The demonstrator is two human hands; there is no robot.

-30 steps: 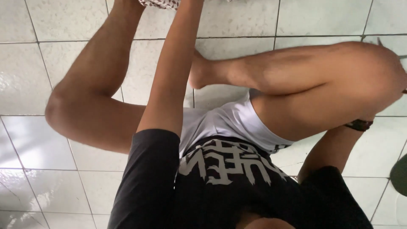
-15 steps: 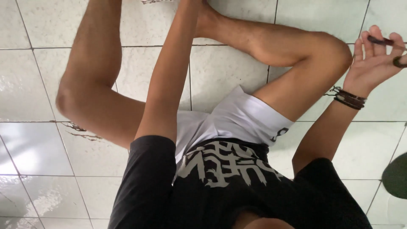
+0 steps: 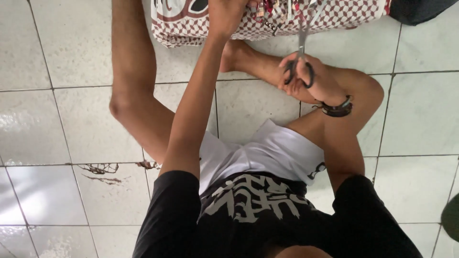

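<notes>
Two hands were at work: scissors (image 3: 301,48) were gripped by their black loops in the right hand (image 3: 311,79), while the soft, limp patterned cloth (image 3: 334,16) on the floor (image 3: 57,119) was pinched at its edge by the left hand (image 3: 227,16).

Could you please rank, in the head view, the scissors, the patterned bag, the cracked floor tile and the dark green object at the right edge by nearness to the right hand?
From the right hand:
1. Scissors, in its grip.
2. Patterned bag, just above.
3. Dark green object, lower right edge.
4. Cracked floor tile, far left.
</notes>
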